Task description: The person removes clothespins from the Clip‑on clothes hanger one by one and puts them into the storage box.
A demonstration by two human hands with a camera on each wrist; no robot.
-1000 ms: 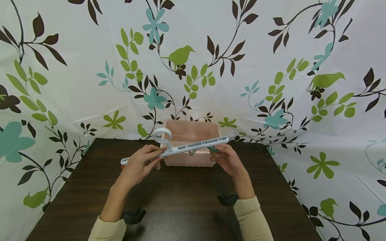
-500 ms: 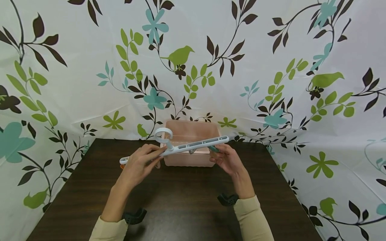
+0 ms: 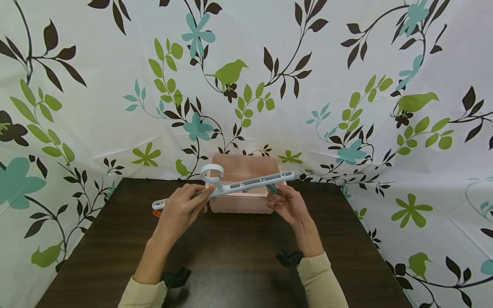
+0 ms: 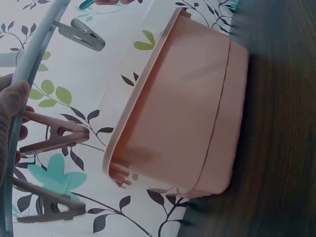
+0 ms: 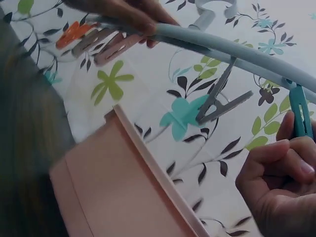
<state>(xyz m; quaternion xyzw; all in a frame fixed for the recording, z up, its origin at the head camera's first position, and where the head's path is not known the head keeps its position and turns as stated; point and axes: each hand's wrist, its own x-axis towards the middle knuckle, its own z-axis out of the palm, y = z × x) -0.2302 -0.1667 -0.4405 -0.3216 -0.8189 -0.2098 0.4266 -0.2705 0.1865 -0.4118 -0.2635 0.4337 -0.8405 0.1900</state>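
Note:
A pale blue plastic hanger point(image 3: 252, 183) with a curled hook is held above the table, its right end raised. My left hand point(image 3: 179, 209) grips its bar left of the hook. At the right end, my right hand point(image 3: 289, 204) pinches a teal clothespin point(image 5: 299, 111), whose upper end meets the bar. A grey clothespin point(image 5: 217, 101) hangs from the bar between the hands. Near my left fingers hang a pink clothespin point(image 4: 57, 133) and a brownish-grey one point(image 4: 49, 202). An orange clothespin point(image 5: 74, 34) is at the far left end.
Behind the hanger, a pink plastic bin point(image 3: 242, 204) stands at the back of the dark wooden table point(image 3: 239, 256). A white cloth backdrop point(image 3: 115, 124) printed with leaves and birds rises behind it.
The hanger has shifted slightly to the right and tilted a little, so the grey clothespin shows less under the bar. My left hand moved with it; both hands keep their hold.

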